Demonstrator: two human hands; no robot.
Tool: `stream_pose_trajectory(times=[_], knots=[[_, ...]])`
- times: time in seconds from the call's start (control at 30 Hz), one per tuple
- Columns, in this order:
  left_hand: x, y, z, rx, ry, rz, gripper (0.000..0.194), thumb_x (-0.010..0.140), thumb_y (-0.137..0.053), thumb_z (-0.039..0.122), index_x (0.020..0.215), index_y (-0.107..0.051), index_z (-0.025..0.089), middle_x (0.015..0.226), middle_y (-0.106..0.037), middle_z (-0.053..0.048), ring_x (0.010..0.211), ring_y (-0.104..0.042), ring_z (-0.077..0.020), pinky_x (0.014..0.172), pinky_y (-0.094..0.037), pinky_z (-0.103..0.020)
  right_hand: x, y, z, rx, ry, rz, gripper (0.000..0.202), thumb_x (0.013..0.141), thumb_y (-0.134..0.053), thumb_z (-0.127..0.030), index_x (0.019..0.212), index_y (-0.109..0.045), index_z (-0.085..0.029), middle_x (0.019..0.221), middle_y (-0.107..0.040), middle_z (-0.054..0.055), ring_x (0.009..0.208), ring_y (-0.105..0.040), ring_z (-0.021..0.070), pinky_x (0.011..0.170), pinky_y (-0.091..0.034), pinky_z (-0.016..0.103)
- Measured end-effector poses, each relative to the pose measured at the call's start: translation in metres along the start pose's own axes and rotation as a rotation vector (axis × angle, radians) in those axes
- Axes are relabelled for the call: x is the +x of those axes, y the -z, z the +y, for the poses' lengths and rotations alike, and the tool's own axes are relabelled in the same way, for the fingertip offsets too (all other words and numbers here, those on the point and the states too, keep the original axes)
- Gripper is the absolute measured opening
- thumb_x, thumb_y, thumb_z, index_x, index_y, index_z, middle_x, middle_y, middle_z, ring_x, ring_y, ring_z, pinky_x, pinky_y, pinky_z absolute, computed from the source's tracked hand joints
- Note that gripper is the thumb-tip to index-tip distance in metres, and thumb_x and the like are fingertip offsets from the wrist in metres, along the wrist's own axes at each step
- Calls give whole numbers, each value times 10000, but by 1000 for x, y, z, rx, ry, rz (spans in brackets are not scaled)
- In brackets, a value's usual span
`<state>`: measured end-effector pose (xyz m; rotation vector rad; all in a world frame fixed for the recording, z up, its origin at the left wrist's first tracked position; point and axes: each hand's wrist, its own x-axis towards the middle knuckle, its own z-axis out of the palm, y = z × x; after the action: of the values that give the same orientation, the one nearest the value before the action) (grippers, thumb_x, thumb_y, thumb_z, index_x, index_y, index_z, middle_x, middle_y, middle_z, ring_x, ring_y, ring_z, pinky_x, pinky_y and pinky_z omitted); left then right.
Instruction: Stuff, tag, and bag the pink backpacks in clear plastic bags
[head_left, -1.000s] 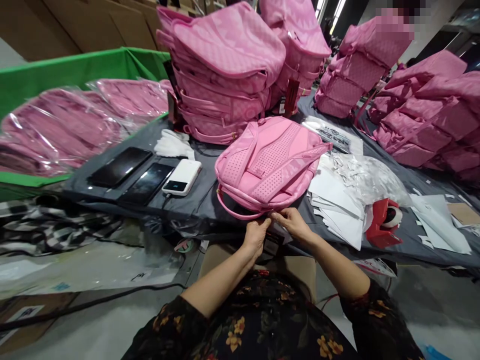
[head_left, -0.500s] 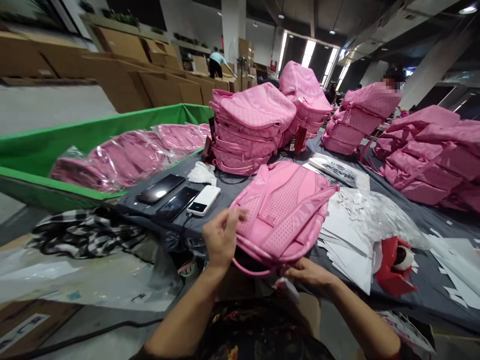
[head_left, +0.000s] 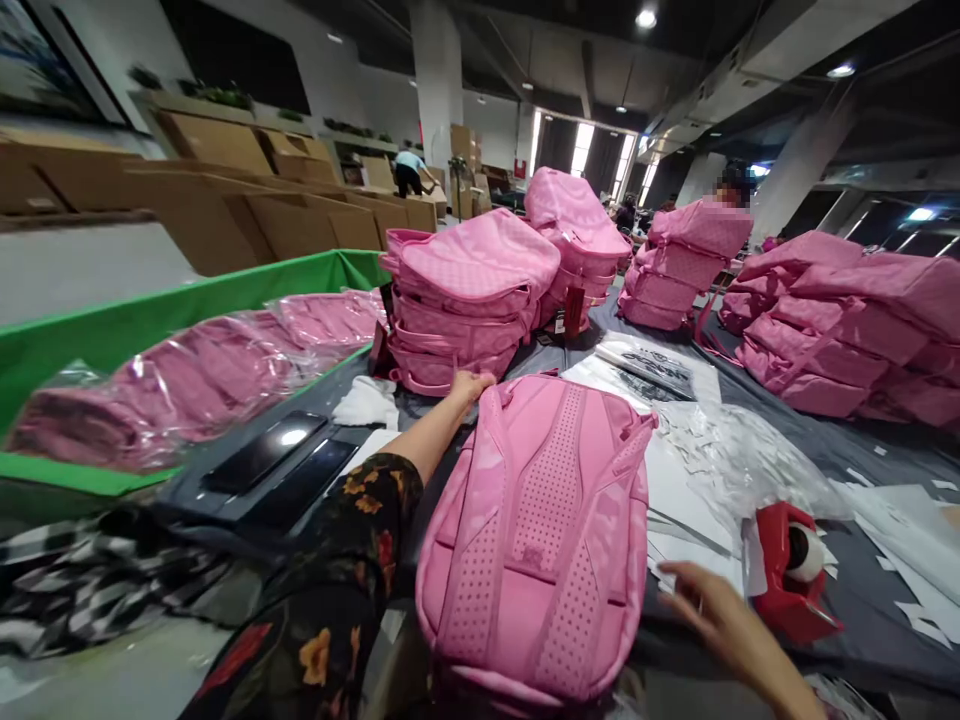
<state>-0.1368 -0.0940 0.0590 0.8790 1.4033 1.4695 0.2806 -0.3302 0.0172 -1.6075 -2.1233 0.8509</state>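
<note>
A pink backpack (head_left: 540, 540) lies with its straps up at the table's front edge, its bottom end toward me. My left hand (head_left: 472, 387) reaches to the far left of its top; the fingers are closed at the top edge, and what they hold is too small to make out. To the right of the backpack, my right hand (head_left: 701, 600) hangs with fingers apart, touching nothing, near white paper sheets (head_left: 686, 500) and a red tape dispenser (head_left: 791, 575).
Stacked pink backpacks (head_left: 465, 300) stand behind. At left is a green-sided bin (head_left: 225, 310) with bagged pink items (head_left: 217, 375). Two dark phones (head_left: 266, 452) and a white cloth (head_left: 366, 402) lie on the table. Clear plastic bags (head_left: 757, 450) lie right. Two people are farther back.
The backpack has come nearer and hangs lower in view. My left hand has moved forward to its top end. My right hand has let go of the near end and moved right.
</note>
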Motion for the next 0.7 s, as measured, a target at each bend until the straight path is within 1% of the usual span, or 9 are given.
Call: stream_pose_trajectory(times=[0.13, 0.2, 0.27, 0.33, 0.43, 0.5, 0.57, 0.63, 0.7], knots=[[9, -13, 36, -100, -25, -180, 305, 617, -910, 281, 767, -695, 126, 620, -657, -12, 581, -605, -133, 585, -481, -246, 78, 23, -50, -51, 189, 305, 386, 984, -513, -491, 1085, -743, -198, 868, -702, 90, 749, -639, 219, 724, -543, 350], [-2, -20, 44, -173, -4, -373, 375, 580, -944, 290, 838, -742, 109, 762, -736, -62, 676, -665, -148, 661, -528, -255, 140, 15, -84, -44, 362, 323, 346, 973, -552, -385, 1239, -688, -209, 946, -702, 92, 847, -658, 233, 817, -563, 376], [-19, -23, 45, -247, 41, -523, 441, 510, -982, 284, 845, -760, 101, 816, -758, -77, 716, -680, -142, 699, -539, -242, 209, 1, -117, -81, 487, 379, 487, 906, -607, -237, 1392, -595, -214, 1242, -661, 134, 1106, -636, 269, 976, -536, 435], [-35, -22, 41, -279, 75, -557, 489, 452, -1004, 296, 831, -763, 102, 804, -758, -66, 700, -675, -128, 690, -534, -229, 270, -12, -144, -142, 556, 351, 524, 827, -652, -140, 1347, -622, -190, 1412, -580, 159, 1307, -536, 298, 1118, -441, 477], [-42, -9, 39, -247, 59, -511, 510, 452, -996, 342, 835, -759, 104, 776, -752, -63, 660, -667, -136, 662, -534, -248, 326, -24, -171, -169, 577, 158, 283, 827, -616, -97, 1091, -694, -165, 1276, -663, 136, 1243, -580, 271, 1088, -446, 416], [-36, 1, 42, -209, 15, -459, 493, 482, -977, 353, 844, -750, 107, 754, -741, -52, 631, -651, -136, 637, -523, -256, 335, -32, -176, -159, 518, 117, 213, 859, -559, -99, 1030, -668, -164, 1104, -708, 100, 1061, -643, 233, 975, -488, 359], [-24, 9, 44, -182, -27, -396, 464, 500, -958, 356, 827, -731, 116, 698, -706, -20, 584, -610, -118, 596, -489, -247, 322, -46, -173, -128, 401, 169, 221, 888, -524, -127, 1076, -632, -167, 996, -705, 70, 922, -643, 217, 882, -492, 336], [-11, 6, 40, -156, -42, -361, 460, 495, -946, 381, 793, -705, 126, 646, -659, 7, 551, -563, -103, 566, -450, -240, 293, -65, -166, -33, 283, 168, 227, 902, -517, -166, 1109, -608, -170, 945, -693, 52, 870, -628, 217, 835, -481, 328], [-1, -9, 29, -101, -34, -385, 487, 476, -940, 433, 755, -679, 131, 640, -642, 0, 561, -544, -108, 571, -429, -247, 251, -89, -160, 142, 270, 25, 224, 911, -526, -221, 1113, -613, -174, 916, -689, 35, 864, -623, 214, 821, -481, 317]])
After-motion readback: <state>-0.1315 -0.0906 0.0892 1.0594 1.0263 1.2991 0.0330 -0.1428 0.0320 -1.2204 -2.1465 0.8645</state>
